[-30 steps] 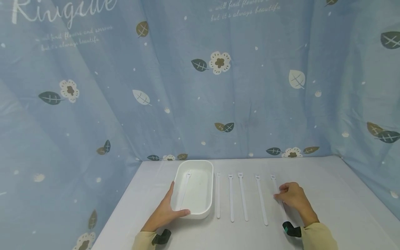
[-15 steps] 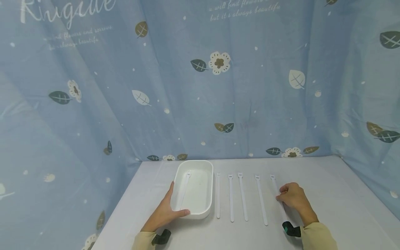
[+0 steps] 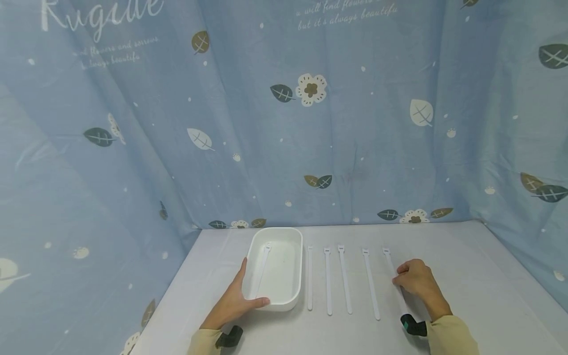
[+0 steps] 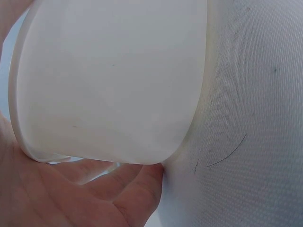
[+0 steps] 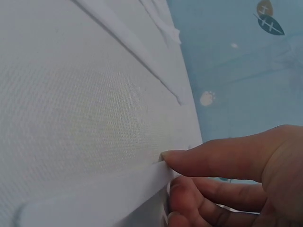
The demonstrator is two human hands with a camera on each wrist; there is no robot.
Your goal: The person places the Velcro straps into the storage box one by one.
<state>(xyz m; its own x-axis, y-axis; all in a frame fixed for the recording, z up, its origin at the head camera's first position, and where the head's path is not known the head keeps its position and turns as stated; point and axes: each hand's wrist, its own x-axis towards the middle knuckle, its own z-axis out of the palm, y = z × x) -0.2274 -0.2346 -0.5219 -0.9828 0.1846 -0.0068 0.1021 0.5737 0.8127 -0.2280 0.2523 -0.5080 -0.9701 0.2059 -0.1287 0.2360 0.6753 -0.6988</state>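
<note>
A white rectangular plastic box (image 3: pixel 284 306) sits at the left of the white table with one white cable tie (image 3: pixel 264 264) lying in it. My left hand (image 3: pixel 232 303) holds its near-left corner, thumb along the front rim and fingers against the left side. In the left wrist view, fingers (image 4: pixel 137 194) reach along the box wall (image 4: pixel 109 85) close to the cloth. My right hand (image 3: pixel 419 282) pinches the rightmost white cable tie (image 3: pixel 390 261) partway along its length. The right wrist view shows the thumb (image 5: pixel 208 161) on that tie's strap (image 5: pixel 94 201), its flat end towards the camera.
Several more white cable ties (image 3: pixel 370 286) lie side by side between the box and my right hand, heads towards the back. A blue patterned curtain (image 3: pixel 284 148) rises behind the table (image 3: pixel 470 266) and along both sides.
My right thumb has moved slightly right against the rightmost cable tie, whose head has shifted a touch left. The curtain on the left has swung rightwards. My left hand and the box stay put.
</note>
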